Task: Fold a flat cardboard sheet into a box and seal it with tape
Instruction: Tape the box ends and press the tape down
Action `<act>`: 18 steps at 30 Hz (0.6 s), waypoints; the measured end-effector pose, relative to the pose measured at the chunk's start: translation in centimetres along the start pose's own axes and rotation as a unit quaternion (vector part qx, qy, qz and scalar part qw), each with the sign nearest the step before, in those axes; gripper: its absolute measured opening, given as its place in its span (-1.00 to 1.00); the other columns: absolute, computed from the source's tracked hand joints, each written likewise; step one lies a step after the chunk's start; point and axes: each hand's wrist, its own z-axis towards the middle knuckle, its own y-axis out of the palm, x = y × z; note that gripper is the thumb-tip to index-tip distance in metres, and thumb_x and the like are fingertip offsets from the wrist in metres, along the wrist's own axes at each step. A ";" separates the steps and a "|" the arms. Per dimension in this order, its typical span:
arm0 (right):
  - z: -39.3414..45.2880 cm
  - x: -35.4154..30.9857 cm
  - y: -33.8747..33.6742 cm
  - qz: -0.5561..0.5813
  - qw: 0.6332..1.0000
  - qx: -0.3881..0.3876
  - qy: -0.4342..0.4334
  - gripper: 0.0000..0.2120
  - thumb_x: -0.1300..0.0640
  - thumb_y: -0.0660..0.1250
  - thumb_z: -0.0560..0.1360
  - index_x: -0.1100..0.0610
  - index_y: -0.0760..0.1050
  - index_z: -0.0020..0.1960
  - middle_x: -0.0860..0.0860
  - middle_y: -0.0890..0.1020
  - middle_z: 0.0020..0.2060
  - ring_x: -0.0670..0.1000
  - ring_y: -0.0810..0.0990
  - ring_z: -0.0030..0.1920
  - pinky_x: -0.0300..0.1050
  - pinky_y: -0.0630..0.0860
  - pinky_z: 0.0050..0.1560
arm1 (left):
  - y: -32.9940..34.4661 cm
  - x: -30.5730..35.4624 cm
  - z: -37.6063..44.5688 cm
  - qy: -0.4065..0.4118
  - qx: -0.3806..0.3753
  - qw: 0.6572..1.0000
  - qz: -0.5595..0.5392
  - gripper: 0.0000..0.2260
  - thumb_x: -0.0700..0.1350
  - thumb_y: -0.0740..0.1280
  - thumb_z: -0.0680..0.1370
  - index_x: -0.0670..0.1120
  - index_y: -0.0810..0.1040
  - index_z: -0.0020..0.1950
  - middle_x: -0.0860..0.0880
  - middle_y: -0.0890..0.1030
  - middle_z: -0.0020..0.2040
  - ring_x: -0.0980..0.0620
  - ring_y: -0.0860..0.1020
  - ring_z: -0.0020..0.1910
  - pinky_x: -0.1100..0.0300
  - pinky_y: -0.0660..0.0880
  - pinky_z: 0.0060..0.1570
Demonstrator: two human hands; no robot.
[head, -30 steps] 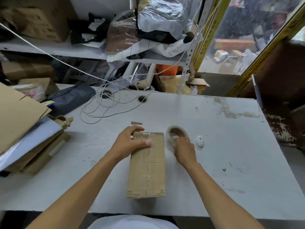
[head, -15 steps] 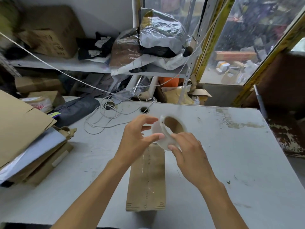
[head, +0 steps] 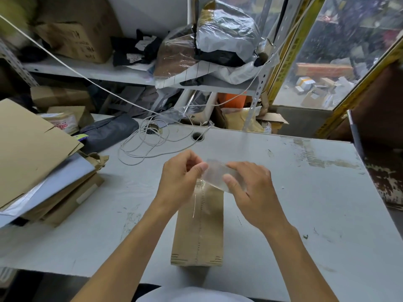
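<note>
1. Both hands now up off the white scuffed tabletop (head: 305,192), working the roll of clear packing tape (head: 218,175) in the air; a second ago the roll lay on the table beside the box, under the right hand alone.
2. Right hand (head: 250,188): fingers curled over the roll, thumb pressed on its near face, carrying it just above the far end of the box.
3. Left hand (head: 178,179): thumb and forefinger pinched together at the roll's left edge, apparently on the loose tape end, though the clear film blurs there and actual contact cannot be confirmed.
4. Long narrow brown cardboard box (head: 197,227): directly below the grip, lying flat on the table, running from under the hands back toward the body; no longer touched by the left hand, which rested on its far end a second ago.
5. Glossy strip of clear tape already along the box's top seam, below and nearer than the grip.
6. Meaning for the task: folding looks done and one seam closed; the lift of the roll suggests a fresh length being started, probably for the far end.
7. Left of the grip, well apart: a stack of flat brown cardboard sheets (head: 32,149); beyond the grip, a loose coil of white cord (head: 144,147).
</note>
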 end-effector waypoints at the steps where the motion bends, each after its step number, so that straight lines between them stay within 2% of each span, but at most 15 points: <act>1: 0.1 0.0 -0.1 0.027 1.000 0.011 -0.006 -0.70 -0.12 0.19 0.56 0.00 0.53 0.16 -0.24 0.53 -0.04 -0.22 0.46 -0.02 -0.03 0.44 0.15 | -0.2 0.0 0.1 -0.036 -0.014 0.999 -0.034 -0.88 -0.24 0.41 0.53 -0.13 0.56 -0.20 0.01 0.62 -0.33 0.06 0.60 -0.32 0.11 0.57 -0.17; 4: 0.3 0.1 -0.7 0.074 0.996 0.018 -0.039 -0.60 -0.23 0.29 0.48 0.01 0.51 0.17 -0.21 0.56 0.01 -0.16 0.52 -0.02 -0.20 0.52 -0.05 | -0.4 0.1 0.1 -0.105 -0.050 0.984 -0.132 -0.88 -0.29 0.39 0.55 -0.20 0.56 -0.20 -0.02 0.60 -0.38 0.05 0.56 -0.34 0.07 0.57 -0.15; 7: 0.7 0.4 -1.1 0.073 0.995 0.001 -0.070 -0.54 -0.25 0.38 0.40 0.01 0.52 0.17 -0.14 0.61 0.02 -0.12 0.55 -0.05 -0.22 0.53 -0.12 | -0.5 0.4 0.0 -0.126 -0.055 0.976 -0.166 -0.85 -0.31 0.37 0.55 -0.19 0.54 -0.22 -0.03 0.58 -0.40 0.04 0.53 -0.37 0.10 0.55 -0.18; 9: 1.5 1.3 -1.4 0.012 0.996 -0.032 -0.076 -0.50 -0.30 0.38 0.37 0.01 0.55 0.16 -0.09 0.65 -0.02 -0.06 0.60 -0.08 -0.14 0.55 -0.12 | -1.0 0.6 0.1 -0.119 -0.038 0.980 -0.152 -0.84 -0.33 0.37 0.54 -0.20 0.53 -0.23 -0.06 0.58 -0.40 0.03 0.53 -0.39 0.12 0.54 -0.21; 12: 2.7 3.1 -2.1 -0.173 0.978 -0.106 -0.048 -0.46 -0.40 0.33 0.35 -0.09 0.56 0.19 -0.10 0.65 -0.09 0.01 0.61 -0.10 -0.07 0.52 -0.13 | -2.3 0.3 0.5 -0.110 -0.044 0.985 -0.126 -0.84 -0.33 0.38 0.53 -0.20 0.54 -0.24 -0.05 0.60 -0.41 0.03 0.55 -0.37 0.16 0.57 -0.21; 18: 3.6 3.8 -2.0 -0.189 0.968 -0.164 -0.018 -0.41 -0.49 0.29 0.29 -0.14 0.54 0.15 -0.13 0.66 -0.13 -0.05 0.58 -0.12 -0.08 0.51 -0.12 | -3.0 -1.9 0.8 -0.176 -0.034 0.973 -0.147 -0.81 -0.31 0.37 0.55 -0.19 0.55 -0.27 -0.07 0.60 -0.38 0.07 0.55 -0.36 0.30 0.54 -0.28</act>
